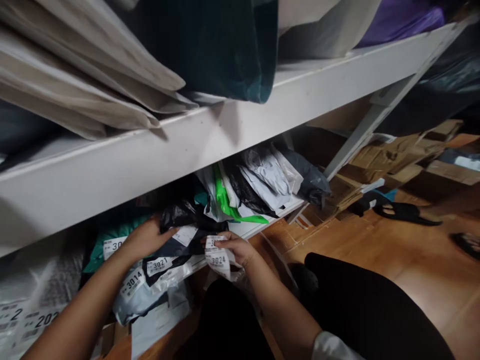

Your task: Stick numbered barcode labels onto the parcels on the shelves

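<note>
My left hand [148, 237] is closed on a black plastic mailing bag [182, 214] on the lower shelf, its thumb lying across the front. A white label [185, 234] shows on the dark packaging beside that thumb. Between the fingers of my right hand [237, 246] is a strip of printed labels [217, 260], one reading 3024. Just below my left hand lie a dark package labelled 3021 [159, 265] and a pale one labelled 3014 [131, 283]. A green bag [99, 245] with a label is partly hidden behind my left forearm.
Over my hands runs the upper shelf's white edge [232, 125], with beige bags [93, 75] hanging past it. White, black and bright green bags [225, 197] stand to the right on the lower shelf. Cardboard [405, 155] and a dark sandal [405, 212] lie on the wooden floor.
</note>
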`<state>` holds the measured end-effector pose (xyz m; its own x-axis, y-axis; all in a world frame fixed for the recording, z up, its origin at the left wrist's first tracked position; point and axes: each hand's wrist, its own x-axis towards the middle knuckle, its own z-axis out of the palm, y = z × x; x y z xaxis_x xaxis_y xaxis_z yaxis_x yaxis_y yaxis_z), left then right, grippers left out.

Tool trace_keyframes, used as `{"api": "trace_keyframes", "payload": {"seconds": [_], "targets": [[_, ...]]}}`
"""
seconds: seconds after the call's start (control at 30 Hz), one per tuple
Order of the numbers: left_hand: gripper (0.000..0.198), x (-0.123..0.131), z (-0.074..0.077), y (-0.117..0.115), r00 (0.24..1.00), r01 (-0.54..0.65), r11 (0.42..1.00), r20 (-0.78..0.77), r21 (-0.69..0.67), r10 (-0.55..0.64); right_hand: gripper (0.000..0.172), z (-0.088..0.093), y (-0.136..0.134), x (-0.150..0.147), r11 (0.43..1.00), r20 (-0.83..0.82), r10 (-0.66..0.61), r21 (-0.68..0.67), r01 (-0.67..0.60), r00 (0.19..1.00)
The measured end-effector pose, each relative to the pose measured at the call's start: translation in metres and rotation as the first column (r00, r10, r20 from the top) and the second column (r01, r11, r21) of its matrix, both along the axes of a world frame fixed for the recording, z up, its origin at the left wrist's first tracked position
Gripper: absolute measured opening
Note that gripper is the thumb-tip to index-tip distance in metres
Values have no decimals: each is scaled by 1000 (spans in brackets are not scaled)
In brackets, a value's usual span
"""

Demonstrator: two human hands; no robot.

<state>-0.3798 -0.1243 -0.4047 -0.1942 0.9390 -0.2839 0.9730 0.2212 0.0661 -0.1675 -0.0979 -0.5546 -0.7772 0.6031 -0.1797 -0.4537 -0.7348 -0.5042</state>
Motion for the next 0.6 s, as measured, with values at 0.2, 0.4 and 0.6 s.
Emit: {"api": "trace_keyframes", "payload": {"seconds": [0.2,0.4,0.6], "targets": [[71,15,6,6,990,-125,991,-79,-44,121,34,-14,-11,-18,997,126,-42,-61,50,991],[68,18,7,5,980,-162,984,-130,-71,152,36,-7,-11,-21,998,138,-29,-56,38,990],[64,15,7,3,988,-96,995,-123,-27,92,32,-3,-10,-23,998,155,-43,-31,49,987]]}}
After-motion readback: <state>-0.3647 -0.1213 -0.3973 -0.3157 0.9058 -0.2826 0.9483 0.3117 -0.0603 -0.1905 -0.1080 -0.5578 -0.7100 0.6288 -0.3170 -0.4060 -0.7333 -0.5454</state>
